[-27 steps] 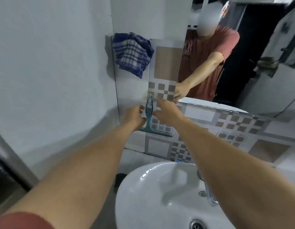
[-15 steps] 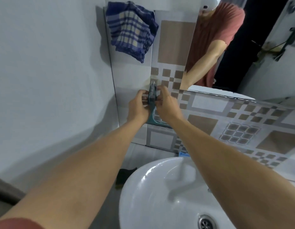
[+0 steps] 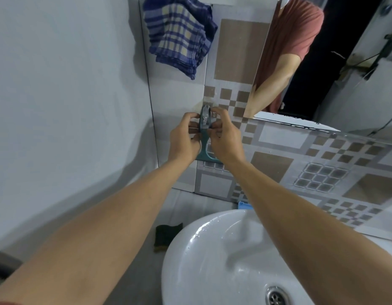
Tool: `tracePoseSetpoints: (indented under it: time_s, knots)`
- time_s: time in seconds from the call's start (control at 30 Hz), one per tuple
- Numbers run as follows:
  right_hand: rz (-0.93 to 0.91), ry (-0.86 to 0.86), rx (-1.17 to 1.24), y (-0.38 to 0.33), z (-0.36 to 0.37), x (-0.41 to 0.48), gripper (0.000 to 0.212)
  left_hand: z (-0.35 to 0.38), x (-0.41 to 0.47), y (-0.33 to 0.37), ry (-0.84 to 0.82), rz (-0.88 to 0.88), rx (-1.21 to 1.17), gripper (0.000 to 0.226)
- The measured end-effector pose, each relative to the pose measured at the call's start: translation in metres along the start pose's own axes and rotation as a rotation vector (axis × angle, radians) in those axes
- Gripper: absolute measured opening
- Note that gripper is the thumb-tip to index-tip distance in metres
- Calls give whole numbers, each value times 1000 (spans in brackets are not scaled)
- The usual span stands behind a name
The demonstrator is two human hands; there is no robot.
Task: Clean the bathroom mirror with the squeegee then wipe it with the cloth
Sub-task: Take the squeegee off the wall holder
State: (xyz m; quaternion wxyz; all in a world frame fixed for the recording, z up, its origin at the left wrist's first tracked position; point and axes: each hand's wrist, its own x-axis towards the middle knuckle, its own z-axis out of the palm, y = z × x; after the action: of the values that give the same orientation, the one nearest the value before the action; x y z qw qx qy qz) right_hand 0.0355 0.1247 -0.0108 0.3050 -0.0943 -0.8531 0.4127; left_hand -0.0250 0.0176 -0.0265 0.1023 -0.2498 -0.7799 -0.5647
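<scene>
A teal squeegee hangs upright against the tiled wall, handle up at a small hook, blade at the bottom. My left hand grips the handle from the left and my right hand grips it from the right, fingers pinched around its top. A blue and cream checked cloth hangs on the wall above them. The mirror fills the upper right and reflects a person in a red shirt.
A white basin with a metal drain sits below my right arm. A dark sponge lies on the floor left of the basin. A plain white wall stands to the left. A small blue object shows behind the basin.
Both hands closed in on the squeegee handle and slid up towards its top at the hook. The view tilted downward, showing more of the basin.
</scene>
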Motion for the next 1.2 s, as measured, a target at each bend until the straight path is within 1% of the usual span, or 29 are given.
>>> tracePoseSetpoints:
  time_s: [0.17, 0.27, 0.43, 0.6, 0.83, 0.93, 1.07, 1.13, 1.2]
  knots:
    - [-49, 45, 26, -10, -10, 2, 59, -9, 1, 18, 15, 88, -10, 48]
    - [-99, 61, 28, -19, -18, 4, 68, -14, 2, 30, 24, 119, -23, 48]
    - [-124, 39, 7, -36, -34, 5, 69, -20, -4, 49, 57, 174, -32, 47]
    - [-173, 1, -38, -56, -54, 1, 79, -30, -10, 67, 64, 238, -41, 48]
    - [-141, -106, -2, -99, -103, -9, 82, -44, -22, 108, 60, 307, -5, 47]
    - [-172, -64, -6, -116, -128, -16, 81, -47, -32, 138, 77, 335, -6, 48]
    - [-134, 4, 124, -129, -169, -25, 77, -46, -42, 185, 65, 401, -14, 45]
    - [-115, 34, 213, -133, -191, -31, 79, -42, -47, 206, 29, 437, -18, 41]
    - [-86, 62, 318, -138, -214, -38, 78, -38, -53, 224, -26, 455, -10, 42]
